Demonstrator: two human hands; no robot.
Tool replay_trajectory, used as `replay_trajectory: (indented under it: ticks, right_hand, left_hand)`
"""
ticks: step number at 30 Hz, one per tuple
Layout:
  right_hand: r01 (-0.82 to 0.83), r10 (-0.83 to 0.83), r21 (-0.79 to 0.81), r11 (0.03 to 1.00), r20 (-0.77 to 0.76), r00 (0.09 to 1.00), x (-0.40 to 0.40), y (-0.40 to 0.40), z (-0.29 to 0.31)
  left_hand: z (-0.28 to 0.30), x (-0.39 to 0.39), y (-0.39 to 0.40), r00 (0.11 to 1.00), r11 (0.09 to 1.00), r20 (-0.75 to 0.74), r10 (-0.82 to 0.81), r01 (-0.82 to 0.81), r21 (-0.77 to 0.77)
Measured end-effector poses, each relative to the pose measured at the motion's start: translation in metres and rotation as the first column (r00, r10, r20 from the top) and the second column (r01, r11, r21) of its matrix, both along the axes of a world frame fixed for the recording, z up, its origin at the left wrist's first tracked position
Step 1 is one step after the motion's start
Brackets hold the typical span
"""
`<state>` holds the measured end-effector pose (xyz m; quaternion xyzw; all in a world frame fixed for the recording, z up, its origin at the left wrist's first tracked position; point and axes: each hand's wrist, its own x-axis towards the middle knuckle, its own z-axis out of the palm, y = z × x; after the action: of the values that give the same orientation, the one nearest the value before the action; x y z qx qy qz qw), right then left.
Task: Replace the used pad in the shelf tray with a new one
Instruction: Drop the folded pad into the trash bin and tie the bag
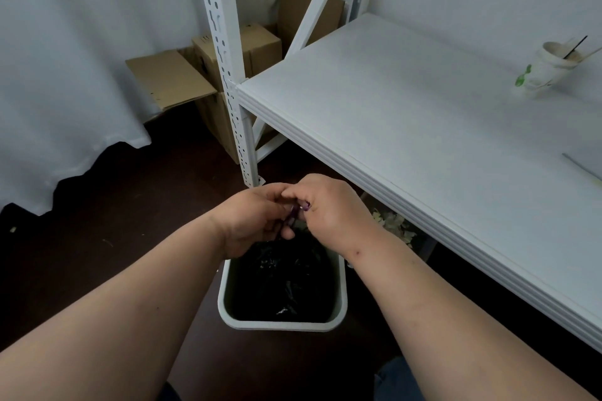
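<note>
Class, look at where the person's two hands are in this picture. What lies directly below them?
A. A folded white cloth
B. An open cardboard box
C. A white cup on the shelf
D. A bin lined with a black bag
D: both the left hand and the right hand meet, pinching a small purple item, right above the bin with its black bag.
</note>
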<state>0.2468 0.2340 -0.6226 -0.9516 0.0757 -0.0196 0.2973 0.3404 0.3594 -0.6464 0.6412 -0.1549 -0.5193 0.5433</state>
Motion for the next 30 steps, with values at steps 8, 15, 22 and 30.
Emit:
replay_trajectory:
  ticks: [8,15,22,30]
  right_hand:
    - [-0.009,-0.005,-0.237,0.971,-0.059,0.998,-0.002,-0.013,-0.021]
    - [0.234,-0.288,-0.184,0.955,-0.369,0.884,-0.025,-0.048,-0.054]
    - [0.516,-0.276,0.856,-0.034,-0.504,0.818,-0.040,-0.042,-0.059]
    - [0.475,-0.392,0.797,-0.374,-0.600,0.697,-0.016,-0.019,-0.054]
  left_hand:
    - [0.001,0.006,-0.001,0.855,0.949,0.515,0.064,-0.212,0.234]
    - [-0.034,0.033,0.044,0.821,0.807,0.457,0.343,-0.506,0.304]
    - [-0.039,0.016,0.049,0.540,0.701,-0.592,0.598,-0.711,0.059]
    - [-0.036,0.007,0.021,0.501,0.659,-0.595,0.629,-0.749,0.066]
